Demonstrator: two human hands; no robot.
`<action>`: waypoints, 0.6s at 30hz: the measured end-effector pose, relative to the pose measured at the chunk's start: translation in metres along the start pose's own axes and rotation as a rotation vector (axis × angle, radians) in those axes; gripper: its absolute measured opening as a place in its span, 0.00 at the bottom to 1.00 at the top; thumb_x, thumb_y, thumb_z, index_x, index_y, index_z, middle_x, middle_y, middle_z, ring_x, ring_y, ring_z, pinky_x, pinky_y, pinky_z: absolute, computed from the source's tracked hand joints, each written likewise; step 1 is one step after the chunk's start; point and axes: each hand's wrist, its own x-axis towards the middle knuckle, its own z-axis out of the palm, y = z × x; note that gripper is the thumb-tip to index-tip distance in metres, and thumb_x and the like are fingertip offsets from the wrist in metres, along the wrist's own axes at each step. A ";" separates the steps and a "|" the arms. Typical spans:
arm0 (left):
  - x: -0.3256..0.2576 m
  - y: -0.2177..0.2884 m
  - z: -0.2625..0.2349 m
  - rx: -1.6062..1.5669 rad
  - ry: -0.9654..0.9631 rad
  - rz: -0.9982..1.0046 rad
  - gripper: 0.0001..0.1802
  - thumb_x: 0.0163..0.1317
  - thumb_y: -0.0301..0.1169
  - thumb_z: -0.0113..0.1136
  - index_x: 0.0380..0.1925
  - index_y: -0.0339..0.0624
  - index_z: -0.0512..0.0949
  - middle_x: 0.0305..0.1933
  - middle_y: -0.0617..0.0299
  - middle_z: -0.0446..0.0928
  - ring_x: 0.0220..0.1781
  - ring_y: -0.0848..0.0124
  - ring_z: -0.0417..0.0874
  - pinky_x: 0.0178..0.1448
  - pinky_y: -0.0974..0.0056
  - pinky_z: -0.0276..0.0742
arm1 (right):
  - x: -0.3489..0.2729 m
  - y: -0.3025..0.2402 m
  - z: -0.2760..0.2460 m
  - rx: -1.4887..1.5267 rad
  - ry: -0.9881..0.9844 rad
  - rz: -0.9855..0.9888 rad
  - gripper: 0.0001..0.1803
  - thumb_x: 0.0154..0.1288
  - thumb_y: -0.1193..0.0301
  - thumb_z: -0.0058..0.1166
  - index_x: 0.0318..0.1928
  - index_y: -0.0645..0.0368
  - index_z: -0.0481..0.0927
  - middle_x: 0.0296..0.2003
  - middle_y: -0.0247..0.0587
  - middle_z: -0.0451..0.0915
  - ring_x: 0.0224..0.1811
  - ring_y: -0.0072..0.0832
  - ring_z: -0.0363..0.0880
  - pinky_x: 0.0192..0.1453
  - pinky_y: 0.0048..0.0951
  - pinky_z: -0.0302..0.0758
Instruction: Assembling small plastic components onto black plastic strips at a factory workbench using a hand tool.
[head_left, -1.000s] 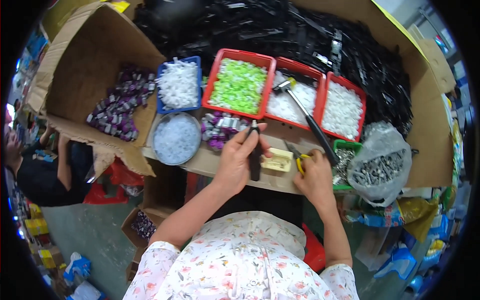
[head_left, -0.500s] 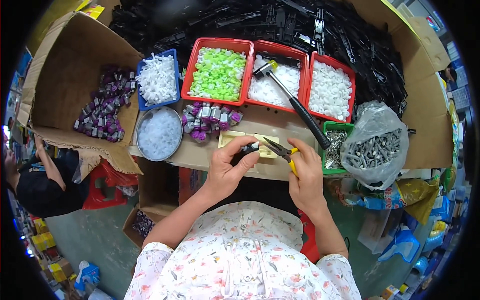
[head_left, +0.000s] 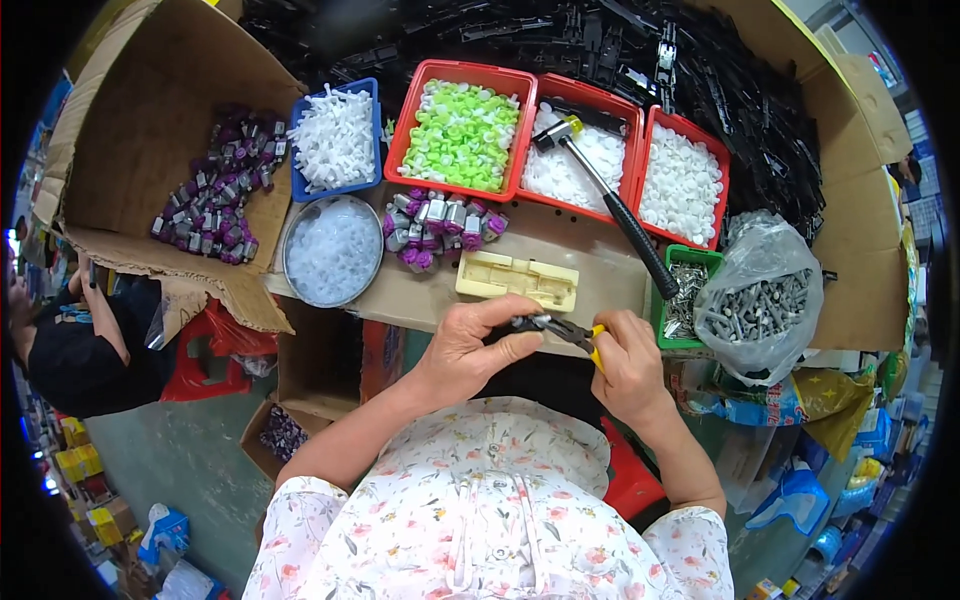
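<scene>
My left hand (head_left: 468,348) is closed around a small black part (head_left: 524,324), mostly covered by the fingers. In my right hand (head_left: 630,365) is a pair of long-nose pliers (head_left: 570,332) with yellow handles. The jaws lie against the end of the black part, where something light shows; whether they grip it I cannot tell. Just beyond both hands, a cream moulded block (head_left: 518,281) with hollows rests on the cardboard-coloured work surface (head_left: 600,260). A hammer (head_left: 620,210) with a black grip leans over the red trays, its handle end near the green tray (head_left: 694,252).
Red trays hold green-and-white pieces (head_left: 465,140) and white pieces (head_left: 682,185). Left stand a blue tray (head_left: 377,130), a round dish (head_left: 334,250) and a carton (head_left: 110,150); purple-and-metal parts (head_left: 440,228) lie nearby. At right sits a plastic bag (head_left: 760,300) of grey pins. Black parts (head_left: 480,35) heap behind.
Both hands have come closer together and nearer my body, uncovering the cream block. The plier jaws have moved from beside the black part onto its end.
</scene>
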 end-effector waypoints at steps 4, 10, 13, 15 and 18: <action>-0.006 0.001 -0.013 -0.587 -0.409 -0.320 0.12 0.67 0.28 0.64 0.47 0.32 0.80 0.31 0.63 0.78 0.28 0.78 0.75 0.32 0.71 0.71 | -0.002 -0.003 -0.015 0.052 0.007 -0.098 0.10 0.40 0.80 0.56 0.27 0.65 0.73 0.36 0.48 0.77 0.34 0.41 0.76 0.39 0.38 0.70; -0.017 0.001 -0.027 -0.746 -0.716 -0.428 0.22 0.62 0.38 0.71 0.46 0.28 0.81 0.31 0.58 0.80 0.26 0.75 0.76 0.30 0.69 0.71 | 0.005 -0.011 -0.017 0.125 0.038 -0.308 0.10 0.37 0.76 0.57 0.24 0.64 0.71 0.35 0.49 0.77 0.32 0.42 0.76 0.37 0.38 0.68; -0.031 0.006 -0.048 -0.438 -0.546 -0.547 0.20 0.67 0.39 0.66 0.45 0.30 0.79 0.27 0.64 0.76 0.25 0.79 0.74 0.30 0.71 0.70 | 0.014 -0.006 -0.006 0.082 0.023 -0.255 0.10 0.38 0.75 0.57 0.26 0.63 0.73 0.38 0.47 0.77 0.38 0.42 0.77 0.41 0.37 0.69; -0.044 0.002 -0.072 0.062 -0.444 -0.679 0.18 0.67 0.40 0.65 0.45 0.35 0.81 0.28 0.60 0.80 0.26 0.72 0.80 0.32 0.67 0.73 | 0.010 0.006 0.004 0.109 -0.037 -0.179 0.10 0.42 0.79 0.57 0.30 0.63 0.75 0.42 0.48 0.77 0.45 0.45 0.76 0.46 0.39 0.70; -0.086 -0.021 -0.108 0.970 -0.412 -0.363 0.16 0.65 0.41 0.64 0.45 0.40 0.83 0.33 0.52 0.84 0.32 0.58 0.86 0.36 0.58 0.78 | 0.013 0.022 0.016 0.110 -0.072 0.166 0.15 0.49 0.86 0.53 0.40 0.68 0.76 0.45 0.54 0.74 0.49 0.53 0.73 0.53 0.46 0.71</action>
